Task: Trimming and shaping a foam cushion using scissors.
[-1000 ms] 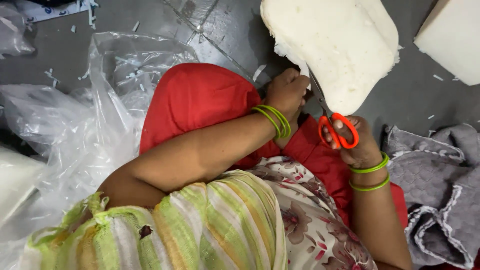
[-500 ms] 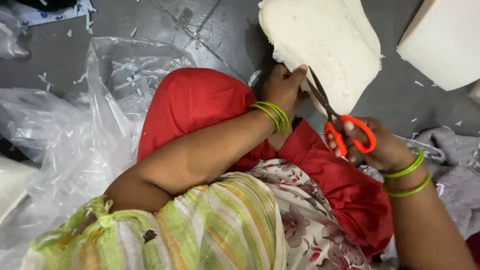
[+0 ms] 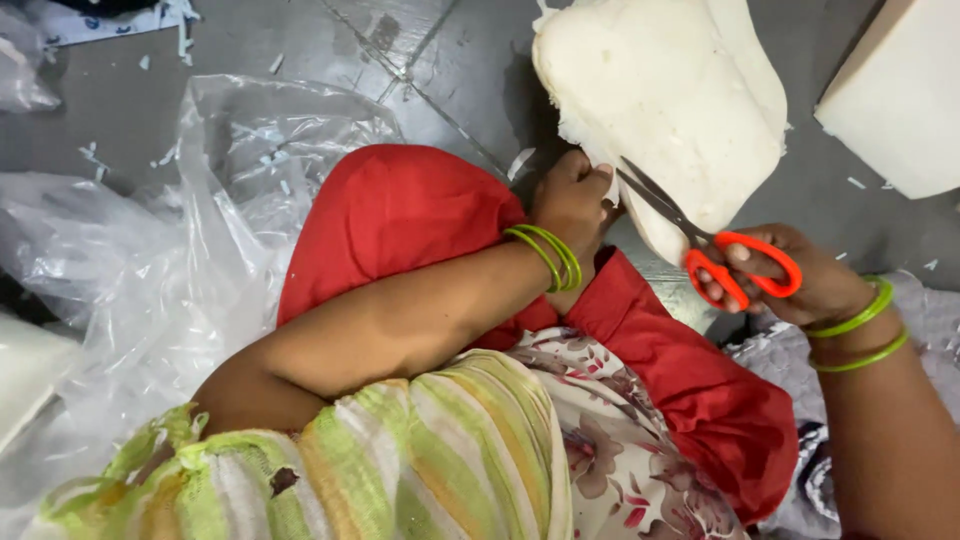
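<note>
We see our left hand (image 3: 572, 205) near the upper centre of the frame, its fingers curled shut on the lower edge of a white foam piece (image 3: 665, 95). That piece fills the upper middle right of the frame, thick and rounded, with a rough lower left border where the hand grips it. It lies over the grey floor (image 3: 300, 45), and its near edge touches our hand.

Our right hand (image 3: 800, 278) sits at the middle right, closed through the loops of the orange-handled scissors (image 3: 700, 245). The dark blades stand apart and point up and left, their tips just beside the fingers of the left hand and against the foam's edge.

Green bangles (image 3: 548, 255) ring our left wrist, and a second pair (image 3: 860, 335) rings the right one. Below the hands a knee in red cloth (image 3: 400, 215) rises at the centre of the frame, with floral fabric (image 3: 610, 460) under it and a striped green and yellow scarf (image 3: 400, 470) across the bottom.

A crumpled clear plastic bag (image 3: 150, 270) spreads over the left side. A second white foam block (image 3: 900, 95) lies at the upper right corner, well apart from the first. Small white scraps (image 3: 140, 62) dot the floor at the upper left, and grey cloth (image 3: 930, 300) shows at the right edge.
</note>
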